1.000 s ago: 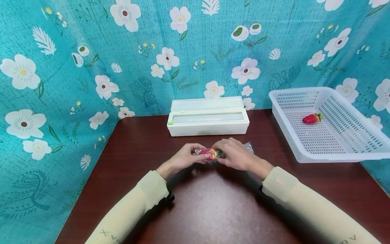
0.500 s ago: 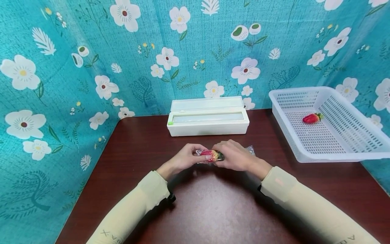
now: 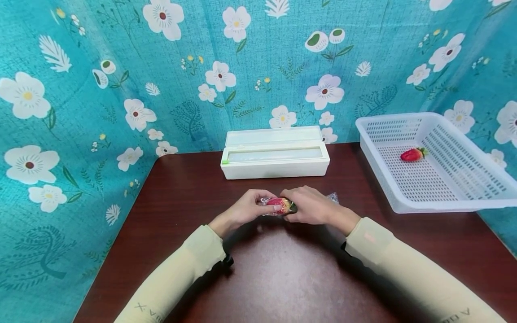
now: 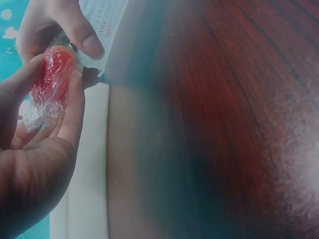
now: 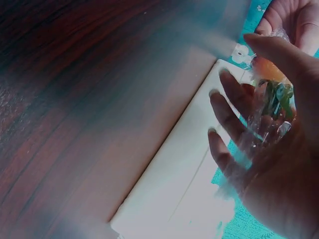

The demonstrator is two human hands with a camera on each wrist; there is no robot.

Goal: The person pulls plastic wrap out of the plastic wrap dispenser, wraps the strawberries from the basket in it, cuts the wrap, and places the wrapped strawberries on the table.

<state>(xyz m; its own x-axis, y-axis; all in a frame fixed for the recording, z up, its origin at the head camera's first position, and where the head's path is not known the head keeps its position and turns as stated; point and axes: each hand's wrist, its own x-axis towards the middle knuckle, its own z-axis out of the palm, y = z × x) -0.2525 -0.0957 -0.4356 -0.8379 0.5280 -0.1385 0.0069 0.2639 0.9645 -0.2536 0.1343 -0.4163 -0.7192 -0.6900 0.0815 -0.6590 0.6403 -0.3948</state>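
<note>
A red strawberry (image 3: 276,205) with green leaves is wrapped in clear plastic wrap (image 4: 40,112). My left hand (image 3: 248,210) pinches its red end between thumb and fingers. Around the leafy end is my right hand (image 3: 308,205). In the right wrist view its fingers (image 5: 232,117) are spread and slightly bent, with loose wrap across the palm and the leaves close to it. The thumb of that hand stands apart from the fruit in the left wrist view. More wrap (image 3: 333,197) shows behind the right wrist.
A white plastic wrap box (image 3: 276,169) with its lid up stands behind the hands. At the right, a white slotted basket (image 3: 408,206) holds another strawberry (image 3: 413,154). A floral curtain (image 3: 186,80) hangs along the back of the dark wooden table (image 3: 177,188).
The right hand has shifted slightly at the leafy end, and the wrapped strawberry shows more of its leaves. The left hand keeps its hold. The head view has tilted slightly.
</note>
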